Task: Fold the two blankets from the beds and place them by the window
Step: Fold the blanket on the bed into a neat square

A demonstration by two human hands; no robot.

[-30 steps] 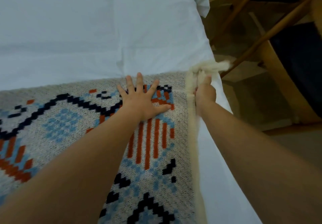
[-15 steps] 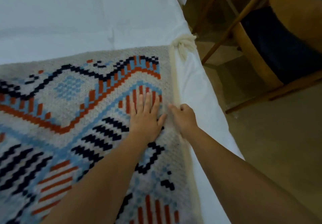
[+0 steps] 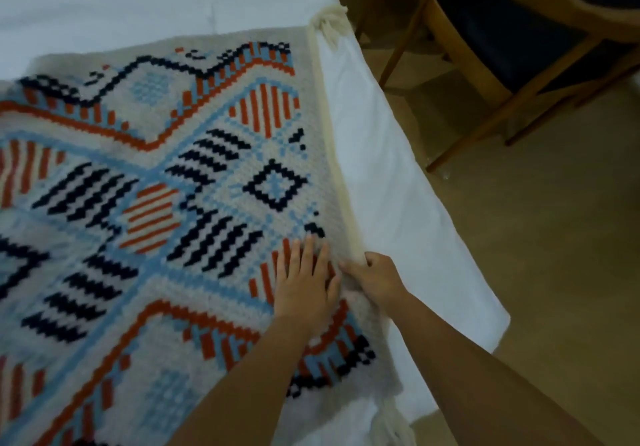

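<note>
Smoothing stage. The blanket (image 3: 180,203) lay spread on the bed (image 3: 388,168). The left hand (image 3: 304,288) pressed it flat with straight fingers, and the right hand (image 3: 377,279) gripped its cream edge. The next move probably called for carrying that edge across into a fold.

Head camera looks steeply down, close over the bed (image 3: 381,154) edge (single view only).

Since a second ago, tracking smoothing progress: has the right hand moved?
Yes: right hand slid along the blanket edge, away from the corner tassel, toward the person.
</note>
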